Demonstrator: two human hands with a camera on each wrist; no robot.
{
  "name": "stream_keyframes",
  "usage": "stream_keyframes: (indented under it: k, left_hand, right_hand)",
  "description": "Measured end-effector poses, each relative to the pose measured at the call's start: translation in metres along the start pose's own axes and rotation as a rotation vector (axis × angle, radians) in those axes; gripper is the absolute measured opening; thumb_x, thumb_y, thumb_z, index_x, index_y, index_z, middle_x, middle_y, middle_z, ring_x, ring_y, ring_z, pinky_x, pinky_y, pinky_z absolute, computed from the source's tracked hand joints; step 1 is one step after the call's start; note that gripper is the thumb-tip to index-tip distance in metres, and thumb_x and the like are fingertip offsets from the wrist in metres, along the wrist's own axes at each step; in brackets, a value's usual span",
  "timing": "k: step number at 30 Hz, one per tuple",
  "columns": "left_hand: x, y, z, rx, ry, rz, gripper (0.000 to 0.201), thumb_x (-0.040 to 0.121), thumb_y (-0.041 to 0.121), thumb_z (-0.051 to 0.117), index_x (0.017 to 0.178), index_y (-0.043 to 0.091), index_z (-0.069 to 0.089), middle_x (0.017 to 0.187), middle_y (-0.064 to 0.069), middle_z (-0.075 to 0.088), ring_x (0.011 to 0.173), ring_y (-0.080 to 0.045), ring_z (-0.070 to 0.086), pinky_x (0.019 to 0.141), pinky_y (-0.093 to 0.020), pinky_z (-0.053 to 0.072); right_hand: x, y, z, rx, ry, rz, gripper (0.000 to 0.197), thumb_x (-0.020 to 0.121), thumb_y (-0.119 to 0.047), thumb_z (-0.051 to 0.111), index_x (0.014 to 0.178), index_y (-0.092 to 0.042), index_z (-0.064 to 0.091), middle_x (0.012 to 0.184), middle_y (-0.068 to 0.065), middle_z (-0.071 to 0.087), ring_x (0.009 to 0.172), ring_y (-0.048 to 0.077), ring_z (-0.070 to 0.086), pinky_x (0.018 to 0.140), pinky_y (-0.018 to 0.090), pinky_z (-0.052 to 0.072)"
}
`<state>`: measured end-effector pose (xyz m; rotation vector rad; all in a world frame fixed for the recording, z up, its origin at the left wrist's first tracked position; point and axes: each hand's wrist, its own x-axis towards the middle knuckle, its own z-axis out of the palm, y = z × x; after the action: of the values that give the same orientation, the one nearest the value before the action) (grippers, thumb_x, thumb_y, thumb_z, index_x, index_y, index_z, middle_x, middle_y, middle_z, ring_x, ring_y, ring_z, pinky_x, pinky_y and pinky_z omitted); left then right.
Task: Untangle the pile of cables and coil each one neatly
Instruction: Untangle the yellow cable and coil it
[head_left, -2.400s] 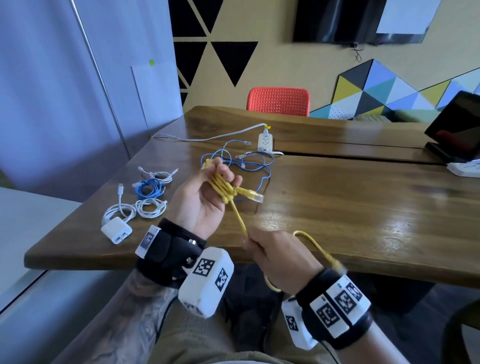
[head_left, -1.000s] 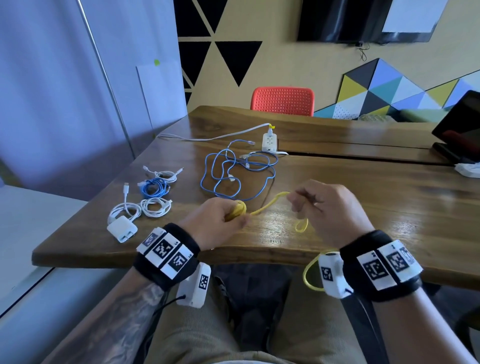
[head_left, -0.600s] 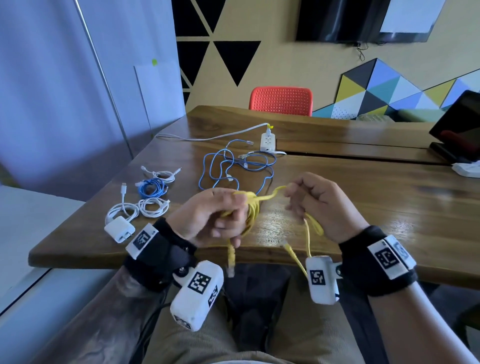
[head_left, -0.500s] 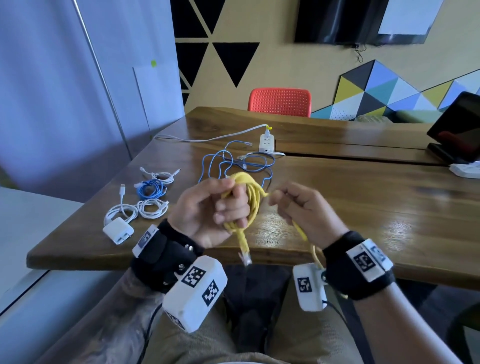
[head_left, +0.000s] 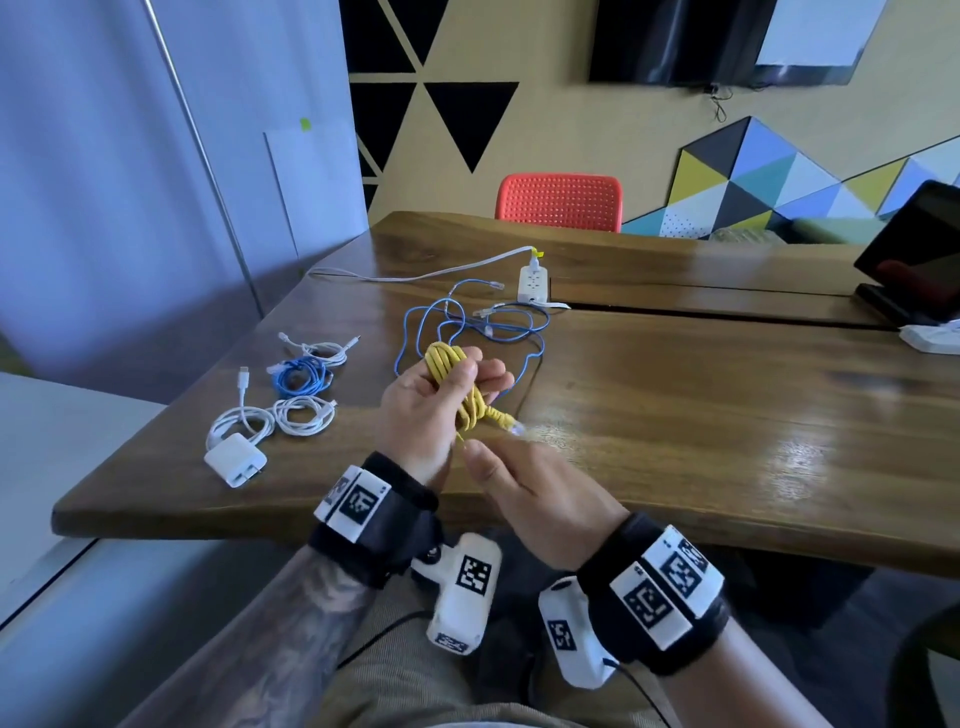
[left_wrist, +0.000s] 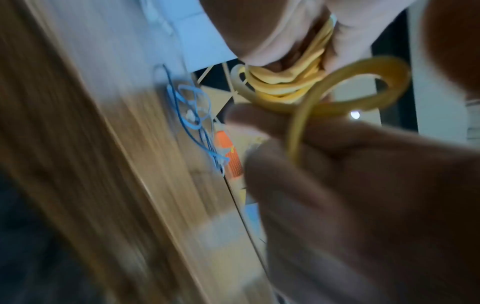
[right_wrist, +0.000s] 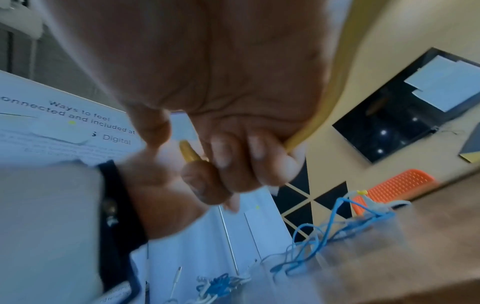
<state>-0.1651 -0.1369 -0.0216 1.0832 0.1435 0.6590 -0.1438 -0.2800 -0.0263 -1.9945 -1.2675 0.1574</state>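
Yellow cable (head_left: 457, 382) coiled in left hand (head_left: 426, 410), gripped above bench (head_left: 727, 405), long axis toward 12 o'clock. Tail pinched by right hand (head_left: 530, 493) at 5 o'clock, nearer for wrapping.

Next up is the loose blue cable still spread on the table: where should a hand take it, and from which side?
Probably at a free end. The blue cable lies in overlapping loops, and one clear plug sticks out at the far edge, near the white power strip. Coming from above there, fingers can pinch just behind the plug and draw that end out, rather than grabbing the crossed middle loops.
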Motion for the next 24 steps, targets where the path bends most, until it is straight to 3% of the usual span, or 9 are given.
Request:
stream_keyframes:
  k: [3, 6, 9, 10, 12, 15, 19, 21, 24]
  left_hand:
    - [0.006, -0.002, -0.018, 0.298, 0.022, 0.189, 0.012, 0.101, 0.002, 0.051, 0.103, 0.002, 0.063, 0.087, -0.013, 0.074, 0.082, -0.027, 0.075, 0.072, -0.032, 0.06]
    - [0.012, 0.002, -0.034, 0.581, -0.026, 0.339, 0.011, 0.101, 0.004, 0.051, 0.098, 0.002, 0.061, 0.089, -0.012, 0.073, 0.08, -0.021, 0.075, 0.063, -0.035, 0.061]
    - [0.011, 0.003, -0.04, 0.787, -0.104, 0.413, 0.011, 0.098, 0.002, 0.053, 0.091, 0.002, 0.061, 0.084, -0.005, 0.073, 0.074, -0.013, 0.073, 0.069, -0.031, 0.059]
    - [0.01, 0.002, -0.039, 0.844, -0.14, 0.424, 0.01, 0.097, 0.002, 0.054, 0.093, 0.005, 0.062, 0.082, -0.002, 0.073, 0.074, -0.011, 0.072, 0.072, -0.027, 0.058]
    - [0.008, -0.002, -0.039, 0.975, -0.235, 0.435, 0.01, 0.096, 0.005, 0.056, 0.097, 0.013, 0.063, 0.081, 0.005, 0.073, 0.076, -0.007, 0.071, 0.077, -0.024, 0.056]
    - [0.001, -0.002, -0.032, 1.043, -0.411, 0.349, 0.013, 0.096, 0.01, 0.055, 0.085, 0.016, 0.058, 0.084, 0.01, 0.069, 0.076, -0.008, 0.07, 0.078, -0.037, 0.058]
    - [-0.013, 0.013, -0.016, 0.937, -0.567, 0.071, 0.036, 0.089, 0.03, 0.048, 0.076, -0.003, 0.054, 0.069, -0.004, 0.065, 0.061, -0.02, 0.062, 0.07, -0.051, 0.055]
    - [-0.019, 0.019, -0.009, 0.881, -0.643, -0.007, 0.042, 0.085, 0.036, 0.054, 0.081, -0.006, 0.056, 0.061, -0.006, 0.058, 0.054, -0.02, 0.055, 0.061, -0.051, 0.054]
    - [-0.023, 0.03, -0.003, 0.601, -0.699, -0.145, 0.029, 0.083, 0.031, 0.062, 0.076, 0.003, 0.063, 0.055, -0.007, 0.051, 0.045, -0.016, 0.044, 0.058, -0.044, 0.041]
  right_hand:
    - [-0.006, -0.006, -0.003, -0.151, -0.031, 0.019, 0.044, 0.1, -0.055, 0.048, 0.075, -0.019, 0.049, 0.063, -0.003, 0.047, 0.059, 0.015, 0.043, 0.056, 0.034, 0.036]
    - [-0.013, -0.002, -0.015, -0.238, 0.119, -0.011, 0.035, 0.099, -0.046, 0.055, 0.079, -0.017, 0.051, 0.06, -0.002, 0.046, 0.06, 0.019, 0.039, 0.055, 0.038, 0.04]
    - [-0.016, 0.002, -0.036, -0.23, 0.261, 0.002, 0.018, 0.095, -0.042, 0.065, 0.091, -0.025, 0.064, 0.058, -0.009, 0.054, 0.058, 0.014, 0.047, 0.053, 0.03, 0.041]
    - [-0.017, 0.0, -0.041, -0.229, 0.268, -0.002, 0.014, 0.094, -0.041, 0.067, 0.093, -0.028, 0.063, 0.056, -0.014, 0.053, 0.057, 0.009, 0.048, 0.051, 0.025, 0.037]
    - [-0.015, -0.003, -0.045, -0.266, 0.274, -0.04, 0.014, 0.092, -0.039, 0.069, 0.092, -0.03, 0.058, 0.052, -0.013, 0.048, 0.052, 0.006, 0.046, 0.049, 0.024, 0.033]
    - [-0.01, -0.004, -0.054, -0.354, 0.359, -0.103, 0.016, 0.091, -0.044, 0.063, 0.087, -0.029, 0.06, 0.048, -0.014, 0.039, 0.046, 0.004, 0.037, 0.047, 0.028, 0.032]
    - [-0.004, 0.003, -0.07, -0.39, 0.437, -0.14, 0.026, 0.092, -0.052, 0.057, 0.087, -0.027, 0.064, 0.053, -0.012, 0.051, 0.049, 0.011, 0.043, 0.047, 0.028, 0.039]
    - [-0.001, 0.005, -0.075, -0.373, 0.457, -0.164, 0.029, 0.093, -0.052, 0.055, 0.089, -0.026, 0.065, 0.061, -0.009, 0.06, 0.053, 0.013, 0.05, 0.049, 0.03, 0.043]
    - [0.008, 0.015, -0.079, -0.199, 0.471, -0.193, 0.019, 0.095, -0.041, 0.064, 0.089, -0.023, 0.065, 0.07, -0.011, 0.06, 0.062, 0.013, 0.052, 0.056, 0.033, 0.045]
